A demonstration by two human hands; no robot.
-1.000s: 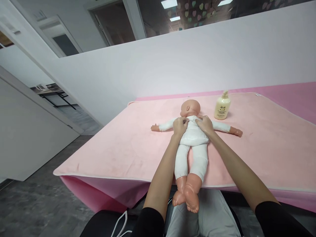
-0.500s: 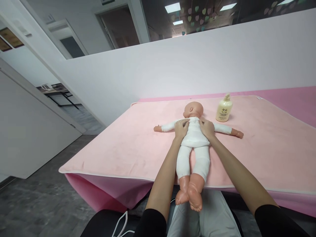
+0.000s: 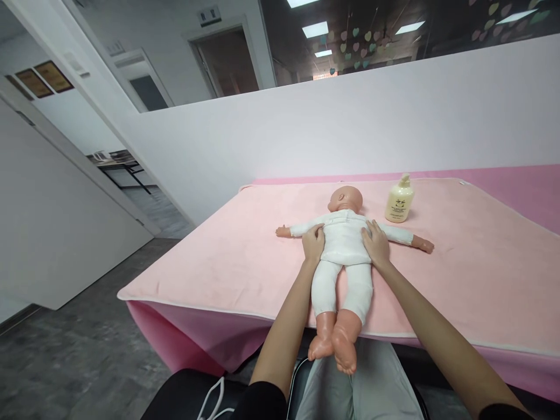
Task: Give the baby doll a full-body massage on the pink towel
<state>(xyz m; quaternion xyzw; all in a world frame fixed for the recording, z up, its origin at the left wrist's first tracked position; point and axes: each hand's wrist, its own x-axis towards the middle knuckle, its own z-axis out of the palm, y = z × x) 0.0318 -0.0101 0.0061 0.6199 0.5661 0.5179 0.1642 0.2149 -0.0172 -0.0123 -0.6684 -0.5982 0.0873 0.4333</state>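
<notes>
A baby doll point(image 3: 345, 236) in a white cloth suit lies stretched out, arms spread to the sides and head turned to the left. Its bare feet hang past the near table edge. Against the left side of its trunk, below the arm, rests my left hand point(image 3: 314, 242), fingers slightly bent and partly hidden. My right hand point(image 3: 376, 242) lies along the opposite side with its fingers extended and a little apart. Both hands touch the doll without gripping it. A pale yellow pump bottle point(image 3: 399, 201) stands upright beyond the doll's right-hand arm.
A pink blanket point(image 3: 219, 262) covers the table, over a darker pink cloth point(image 3: 525, 186). A white wall point(image 3: 350, 128) with a window above closes off the far side. At the lower left are a black chair point(image 3: 184, 396) and a white cable point(image 3: 214, 396).
Both hands have slid from the doll's upper trunk near the shoulders down and outward to its sides. The camera view has shifted slightly. The doll and bottle stay in place.
</notes>
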